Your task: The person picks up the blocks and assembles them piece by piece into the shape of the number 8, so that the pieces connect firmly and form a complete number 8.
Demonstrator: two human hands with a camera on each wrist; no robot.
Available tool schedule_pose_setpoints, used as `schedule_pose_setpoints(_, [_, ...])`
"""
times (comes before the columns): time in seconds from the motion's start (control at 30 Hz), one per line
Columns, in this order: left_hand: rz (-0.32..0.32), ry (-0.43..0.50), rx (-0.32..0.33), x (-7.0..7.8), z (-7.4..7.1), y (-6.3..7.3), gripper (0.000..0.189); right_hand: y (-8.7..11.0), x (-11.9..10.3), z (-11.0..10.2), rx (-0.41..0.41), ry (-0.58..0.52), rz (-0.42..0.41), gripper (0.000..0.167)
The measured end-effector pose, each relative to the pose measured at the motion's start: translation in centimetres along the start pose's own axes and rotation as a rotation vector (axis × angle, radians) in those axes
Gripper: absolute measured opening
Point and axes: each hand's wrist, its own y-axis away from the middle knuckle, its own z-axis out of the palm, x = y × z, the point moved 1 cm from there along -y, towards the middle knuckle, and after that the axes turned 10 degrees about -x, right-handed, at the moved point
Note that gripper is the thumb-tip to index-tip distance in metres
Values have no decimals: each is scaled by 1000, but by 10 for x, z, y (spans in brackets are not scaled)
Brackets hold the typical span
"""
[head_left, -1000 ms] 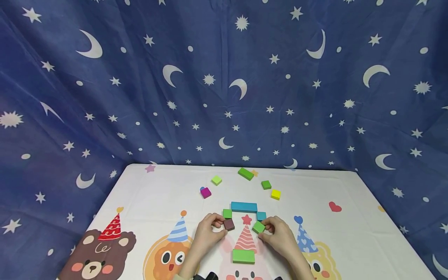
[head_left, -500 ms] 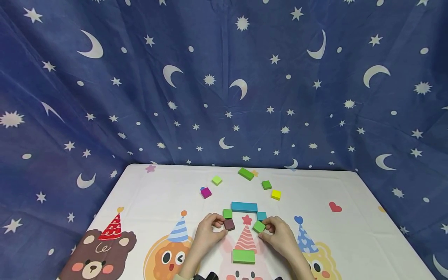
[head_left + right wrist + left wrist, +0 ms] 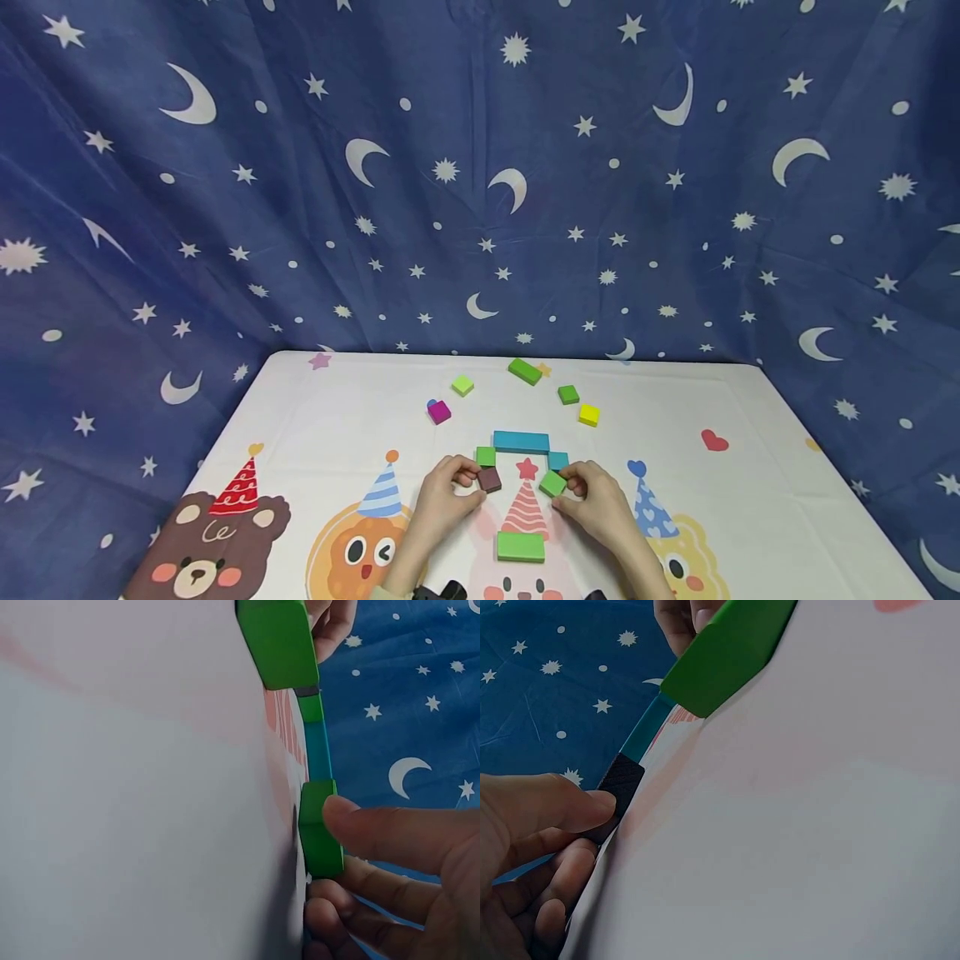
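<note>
My left hand (image 3: 444, 500) pinches a dark brown block (image 3: 490, 480) between thumb and fingers, just in front of a small green block (image 3: 486, 456). On the other side, my right hand (image 3: 597, 504) pinches a green cube-like block (image 3: 552, 484), which sits slightly turned in front of a small blue block (image 3: 558, 460). A long blue block (image 3: 521, 442) lies across behind both small ones. Closer to me, a green rectangular block (image 3: 521, 547) lies between the wrists. The left wrist view shows the thumb on the dark block (image 3: 621, 784); in the right wrist view the thumb presses the green block (image 3: 319, 829).
Farther back lie a purple block (image 3: 439, 412), a light green block (image 3: 462, 385), a long green block (image 3: 525, 372), a small green block (image 3: 568, 395) and a yellow block (image 3: 588, 415). A white cartoon-printed cloth (image 3: 300, 433) covers the table, before a blue starry curtain (image 3: 420, 217).
</note>
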Motion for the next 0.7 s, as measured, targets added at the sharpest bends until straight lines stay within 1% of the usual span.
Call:
schedule_pose_setpoints(0.27, [-3, 7, -2, 1, 0, 1, 30, 7, -7, -6, 25, 36, -4, 38])
schedule_pose_setpoints(0.43, [-3, 3, -5, 0, 1, 1, 30, 13, -14, -12, 25, 52, -39, 36])
schedule_pose_setpoints(0.57, [-5, -1, -4, 0, 0, 1, 30, 18, -20, -17, -15, 53, -97, 35])
schedule_pose_setpoints(0.63, [-4, -5, -4, 0, 0, 0, 30, 20, -23, -19, -51, 67, -130, 36])
schedule_pose_setpoints(0.7, [-1, -7, -3, 0, 0, 0, 30, 22, -25, -20, -105, 78, -174, 35])
